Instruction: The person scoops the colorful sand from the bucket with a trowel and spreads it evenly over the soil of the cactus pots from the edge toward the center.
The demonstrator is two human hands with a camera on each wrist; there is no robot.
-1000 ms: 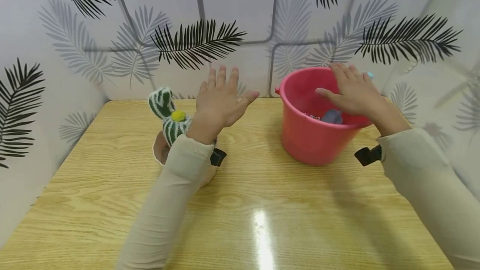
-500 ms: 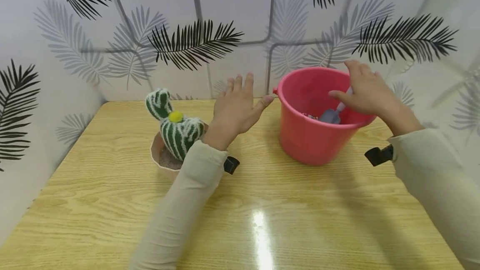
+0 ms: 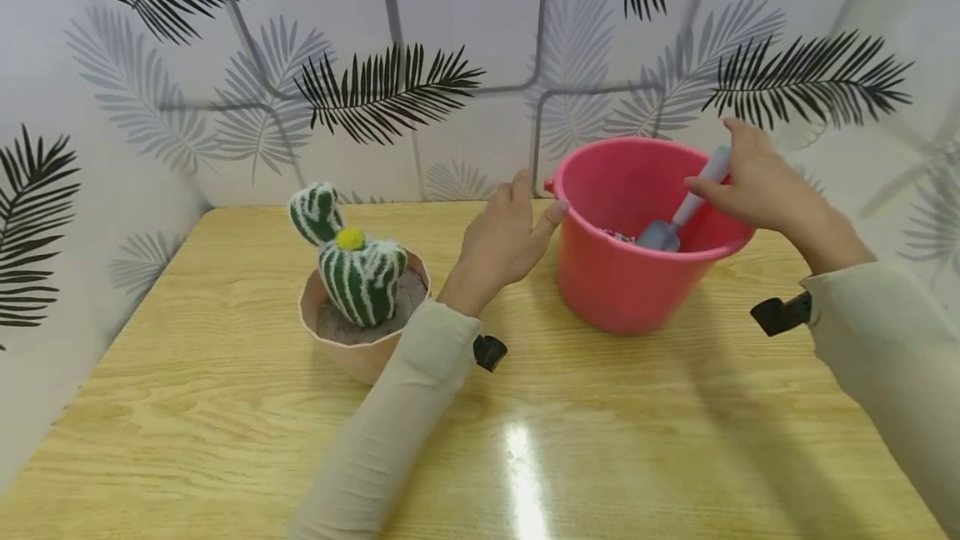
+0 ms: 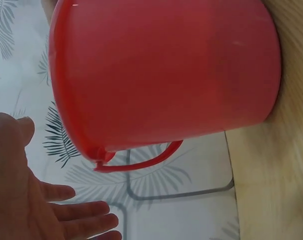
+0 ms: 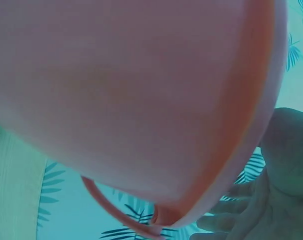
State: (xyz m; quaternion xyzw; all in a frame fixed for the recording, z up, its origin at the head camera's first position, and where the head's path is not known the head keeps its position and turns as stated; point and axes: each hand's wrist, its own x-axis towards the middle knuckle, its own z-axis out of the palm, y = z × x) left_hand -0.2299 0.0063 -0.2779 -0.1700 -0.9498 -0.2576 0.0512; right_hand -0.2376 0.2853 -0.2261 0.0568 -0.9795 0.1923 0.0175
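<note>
A pink plastic bucket (image 3: 630,282) stands on the table, its handle hanging down behind it in the left wrist view. Inside it a small shovel (image 3: 660,235) with a grey blade and pale handle leans toward the right rim, beside some tiny coloured beads (image 3: 619,236). My left hand (image 3: 504,240) is at the bucket's left side, fingers extended and thumb near the rim. On the opposite side, my right hand (image 3: 768,182) is beside the right rim, its thumb in front of the shovel's handle in the head view. Both wrist views show extended fingers close to the rim, holding nothing.
Left of the bucket, a potted toy cactus (image 3: 362,277) with a yellow flower sits in a pale pink pot (image 3: 360,357). My left forearm passes close to the pot's right side. Behind the wooden table (image 3: 225,407) rises a leaf-patterned wall (image 3: 465,15).
My left hand has moved right, from above the cactus to the bucket's left side. My right hand has shifted right to the far rim, uncovering the shovel's handle.
</note>
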